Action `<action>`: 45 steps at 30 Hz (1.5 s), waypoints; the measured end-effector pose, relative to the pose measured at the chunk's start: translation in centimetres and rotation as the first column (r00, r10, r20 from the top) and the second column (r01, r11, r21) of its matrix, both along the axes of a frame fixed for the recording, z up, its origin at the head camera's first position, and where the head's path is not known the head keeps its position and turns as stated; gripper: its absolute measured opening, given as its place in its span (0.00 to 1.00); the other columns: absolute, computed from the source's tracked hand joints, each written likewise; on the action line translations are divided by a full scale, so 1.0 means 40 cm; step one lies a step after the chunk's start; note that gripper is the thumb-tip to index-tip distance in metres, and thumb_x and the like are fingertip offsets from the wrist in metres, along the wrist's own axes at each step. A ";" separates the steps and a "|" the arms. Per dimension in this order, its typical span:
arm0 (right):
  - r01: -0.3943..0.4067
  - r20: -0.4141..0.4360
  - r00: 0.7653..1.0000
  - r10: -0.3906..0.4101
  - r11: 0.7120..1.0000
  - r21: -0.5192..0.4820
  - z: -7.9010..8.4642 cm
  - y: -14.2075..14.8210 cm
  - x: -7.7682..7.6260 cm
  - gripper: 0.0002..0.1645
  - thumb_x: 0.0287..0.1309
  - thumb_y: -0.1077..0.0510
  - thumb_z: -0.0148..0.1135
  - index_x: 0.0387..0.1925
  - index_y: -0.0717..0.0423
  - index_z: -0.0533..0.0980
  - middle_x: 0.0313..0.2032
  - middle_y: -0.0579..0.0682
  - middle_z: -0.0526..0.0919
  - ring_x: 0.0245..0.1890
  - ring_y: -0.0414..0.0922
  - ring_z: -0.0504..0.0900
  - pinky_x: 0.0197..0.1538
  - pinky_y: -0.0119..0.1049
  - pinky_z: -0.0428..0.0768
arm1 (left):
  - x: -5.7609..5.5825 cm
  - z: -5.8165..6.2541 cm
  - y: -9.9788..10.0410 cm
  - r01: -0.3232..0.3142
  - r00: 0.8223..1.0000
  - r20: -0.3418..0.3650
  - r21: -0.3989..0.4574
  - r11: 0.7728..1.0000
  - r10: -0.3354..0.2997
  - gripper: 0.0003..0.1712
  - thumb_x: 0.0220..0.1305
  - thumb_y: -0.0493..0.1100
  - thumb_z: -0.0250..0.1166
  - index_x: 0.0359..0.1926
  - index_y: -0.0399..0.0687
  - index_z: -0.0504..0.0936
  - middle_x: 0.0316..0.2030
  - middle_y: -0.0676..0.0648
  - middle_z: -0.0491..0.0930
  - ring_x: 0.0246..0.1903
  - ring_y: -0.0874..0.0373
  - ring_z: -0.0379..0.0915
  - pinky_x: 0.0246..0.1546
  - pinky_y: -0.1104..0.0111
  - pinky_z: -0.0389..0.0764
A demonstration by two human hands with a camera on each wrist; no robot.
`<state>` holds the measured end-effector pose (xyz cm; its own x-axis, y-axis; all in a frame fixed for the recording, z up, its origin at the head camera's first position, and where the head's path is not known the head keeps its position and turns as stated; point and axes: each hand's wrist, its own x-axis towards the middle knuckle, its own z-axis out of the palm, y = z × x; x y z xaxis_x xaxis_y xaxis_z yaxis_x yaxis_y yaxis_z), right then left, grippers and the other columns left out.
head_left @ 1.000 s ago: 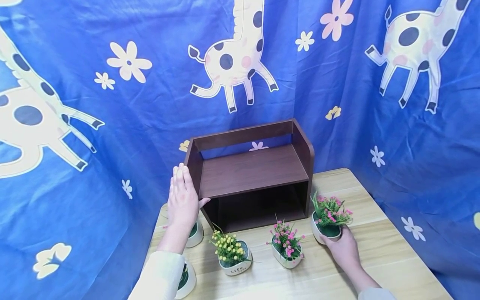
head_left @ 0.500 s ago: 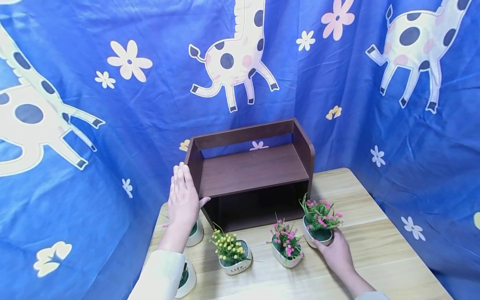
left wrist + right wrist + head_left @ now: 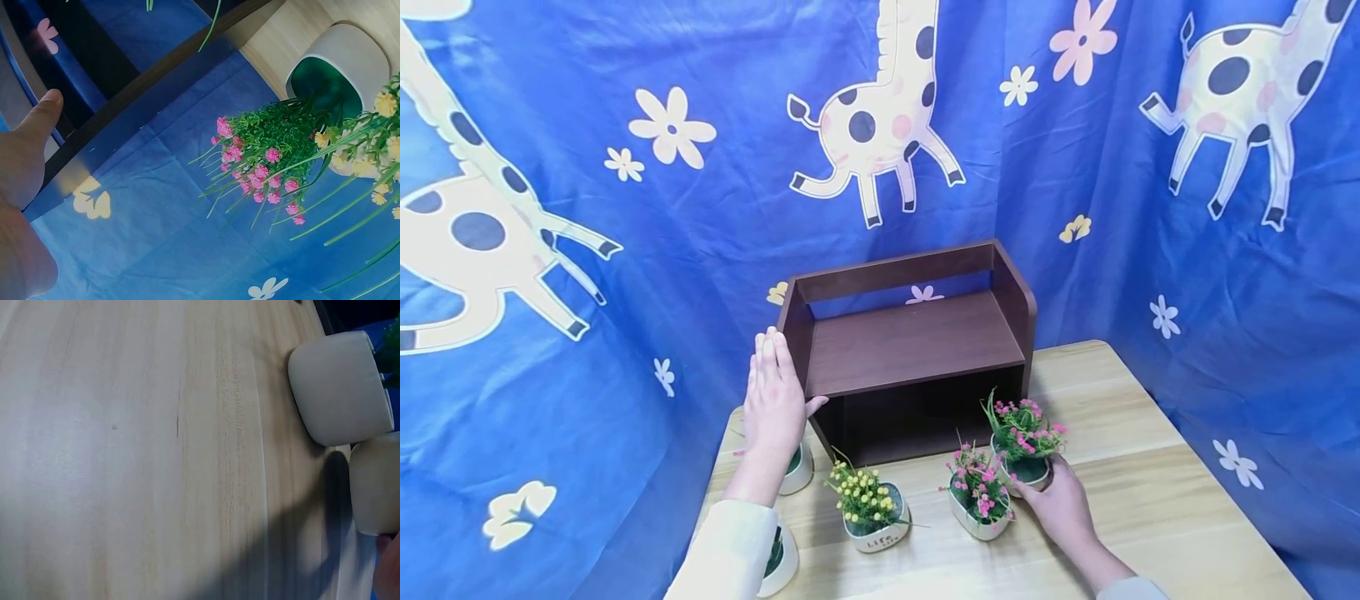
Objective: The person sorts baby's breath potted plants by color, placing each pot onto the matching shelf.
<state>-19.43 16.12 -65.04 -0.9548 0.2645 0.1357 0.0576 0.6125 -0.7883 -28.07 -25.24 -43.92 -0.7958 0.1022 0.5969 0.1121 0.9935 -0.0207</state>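
My left hand [image 3: 775, 408] lies with straight fingers along the left side panel of a dark brown two-tier desk shelf [image 3: 917, 346]. Its thumb [image 3: 40, 119] reaches across the shelf's edge in the left wrist view. My right hand [image 3: 1063, 510] grips a white pot of pink artificial flowers [image 3: 1024, 437] from its right side, before the shelf's lower right opening. Just left of that pot stands another pink-flowered pot [image 3: 979, 504]; in the right wrist view the held pot [image 3: 375, 487] is right beside a white pot [image 3: 340, 387]. A yellow-flowered pot [image 3: 876, 517] with lettering stands farther left.
Two more white pots, one behind the left wrist [image 3: 799, 471] and one beside the left sleeve [image 3: 781, 567], are partly hidden by the arm. The wooden table [image 3: 1135, 467] carries everything. A blue giraffe-print curtain [image 3: 715, 217] encloses the back and sides.
My right hand has carried the pink-flowered pot leftward along the shelf's front, up to the other pink-flowered pot. The left hand stays against the shelf. The head view has shifted slightly.
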 end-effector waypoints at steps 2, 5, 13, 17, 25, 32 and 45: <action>-0.013 0.006 1.000 0.013 1.000 0.007 0.001 -0.006 -0.008 0.57 0.40 0.38 0.81 0.66 0.63 0.67 0.61 0.67 0.78 0.59 0.67 0.78 0.64 0.63 0.74 | 0.000 0.000 0.002 -0.004 1.000 -0.001 0.000 1.000 0.004 0.87 0.31 0.61 0.86 0.79 0.37 0.36 0.81 0.37 0.36 0.81 0.42 0.36 0.79 0.50 0.54; -0.030 0.020 0.999 0.030 0.999 0.017 0.000 -0.012 -0.020 0.58 0.42 0.39 0.80 0.68 0.63 0.65 0.63 0.67 0.76 0.62 0.67 0.76 0.66 0.62 0.73 | -0.001 -0.001 0.004 -0.010 1.000 0.003 0.005 1.000 0.010 0.87 0.32 0.61 0.86 0.79 0.38 0.36 0.81 0.37 0.36 0.81 0.42 0.36 0.79 0.50 0.54; -0.032 0.004 0.999 0.032 0.999 0.013 -0.019 -0.015 -0.039 0.55 0.44 0.41 0.79 0.67 0.64 0.66 0.63 0.67 0.76 0.61 0.68 0.76 0.65 0.63 0.73 | 0.000 -0.002 0.012 -0.005 1.000 0.030 0.004 1.000 0.005 0.85 0.35 0.62 0.85 0.79 0.38 0.35 0.81 0.37 0.34 0.81 0.42 0.34 0.79 0.49 0.55; -0.038 -0.009 0.999 0.038 0.999 0.002 -0.030 -0.025 -0.057 0.54 0.44 0.41 0.80 0.67 0.62 0.66 0.62 0.65 0.77 0.61 0.66 0.77 0.65 0.63 0.74 | 0.000 -0.001 0.011 -0.009 1.000 0.023 0.001 1.000 0.009 0.85 0.34 0.61 0.85 0.79 0.37 0.36 0.81 0.36 0.35 0.81 0.42 0.35 0.79 0.49 0.55; -0.058 0.010 0.998 0.058 0.998 -0.010 -0.030 -0.048 -0.094 0.49 0.46 0.50 0.78 0.68 0.59 0.66 0.63 0.64 0.77 0.63 0.65 0.76 0.68 0.63 0.71 | 0.000 -0.006 0.009 -0.008 1.000 0.023 0.000 1.000 0.008 0.86 0.34 0.61 0.85 0.79 0.38 0.35 0.81 0.37 0.34 0.81 0.42 0.34 0.79 0.50 0.55; -0.076 0.025 0.997 0.076 0.997 0.000 -0.012 -0.070 -0.117 0.49 0.45 0.52 0.78 0.66 0.63 0.66 0.60 0.66 0.77 0.61 0.66 0.76 0.67 0.62 0.72 | -0.001 -0.004 0.006 -0.007 1.000 -0.005 -0.006 1.000 0.007 0.86 0.33 0.59 0.86 0.79 0.37 0.36 0.81 0.36 0.36 0.81 0.42 0.36 0.79 0.50 0.55; -0.029 0.054 0.998 0.029 1.000 0.003 0.008 -0.110 -0.152 0.51 0.50 0.45 0.75 0.67 0.66 0.63 0.61 0.69 0.74 0.61 0.68 0.75 0.68 0.61 0.72 | 0.001 0.000 0.008 -0.007 1.000 0.004 -0.006 1.000 0.007 0.85 0.34 0.60 0.85 0.79 0.36 0.37 0.80 0.35 0.38 0.81 0.41 0.37 0.79 0.51 0.55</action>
<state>-25.50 11.71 -64.71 -0.9680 0.2361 0.0846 0.0823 0.6179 -0.7820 -28.04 -24.94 -43.93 -0.7986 0.1000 0.5935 0.1049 0.9941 -0.0264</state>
